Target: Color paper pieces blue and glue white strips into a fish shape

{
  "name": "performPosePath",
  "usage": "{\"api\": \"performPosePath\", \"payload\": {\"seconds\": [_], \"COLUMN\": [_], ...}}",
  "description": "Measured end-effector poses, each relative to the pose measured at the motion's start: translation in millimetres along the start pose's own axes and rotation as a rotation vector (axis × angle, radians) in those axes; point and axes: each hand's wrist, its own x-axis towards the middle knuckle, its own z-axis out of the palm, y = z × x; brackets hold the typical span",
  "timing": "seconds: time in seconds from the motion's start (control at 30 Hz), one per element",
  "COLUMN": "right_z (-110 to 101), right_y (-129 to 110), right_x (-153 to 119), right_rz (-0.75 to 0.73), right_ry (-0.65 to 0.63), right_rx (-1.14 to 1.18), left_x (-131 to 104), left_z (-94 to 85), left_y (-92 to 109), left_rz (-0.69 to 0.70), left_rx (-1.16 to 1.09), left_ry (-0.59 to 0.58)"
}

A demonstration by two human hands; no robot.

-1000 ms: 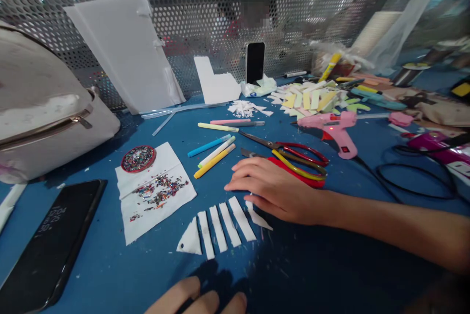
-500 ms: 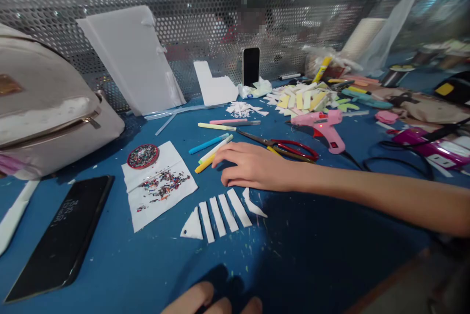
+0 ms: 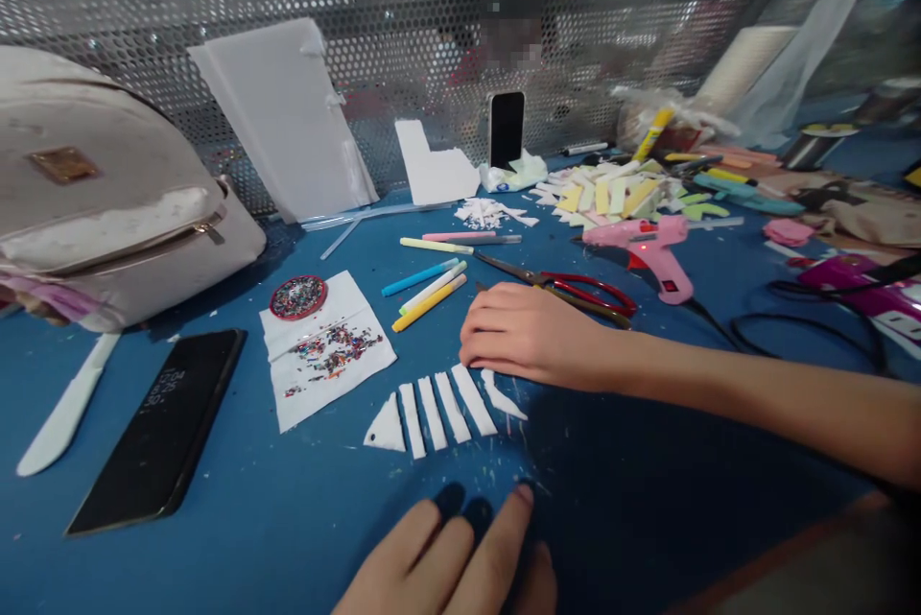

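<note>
My right hand (image 3: 532, 337) reaches in from the right, fingers curled together and knuckles up, just above the fish-shaped row of white foam pieces. A thin dark tip shows past its knuckles; what the fingers hold is hidden. The row has a pointed head piece (image 3: 386, 425) with a small hole, several narrow strips (image 3: 432, 412) and a bent tail piece (image 3: 502, 394) near my right fingers. At the bottom edge, my left hand (image 3: 453, 562) lies below the row, its fingers apart and holding nothing. Red-handled scissors (image 3: 582, 291) lie behind my right hand.
Several markers (image 3: 430, 303) lie beyond the row. Left are a paper (image 3: 345, 394) with colourful bits, a black phone (image 3: 162, 428), a white knife (image 3: 72, 404) and a backpack (image 3: 122, 183). A pink glue gun (image 3: 651, 246) and foam scraps (image 3: 611, 193) lie at right.
My right hand has pulled back from the markers towards the tail piece, and its fingers have curled in. My left hand has come further into view. The view has shifted slightly left.
</note>
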Motion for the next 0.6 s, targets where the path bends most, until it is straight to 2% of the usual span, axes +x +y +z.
{"api": "performPosePath", "payload": {"seconds": [0.2,0.33,0.43,0.6], "right_z": [2,0,-2,-1], "right_y": [-4,-3,1,9], "right_x": [-4,0,7,19], "right_rz": [-0.006,0.006,0.017,-0.026], "right_ry": [-0.003,0.016,0.013,-0.062], "right_rx": [-0.029,-0.033,-0.016,-0.002], "left_x": [5,7,4,-16], "left_z": [-5.3,-13.1,-20.0,-17.9], "left_y": [-7,-24,-36,-31], "left_rz": [-0.016,-0.142,-0.227,-0.12], "left_rx": [-0.01,-0.097,-0.139,-0.014], "left_ry": [-0.013,0.041,0.022,-0.012]}}
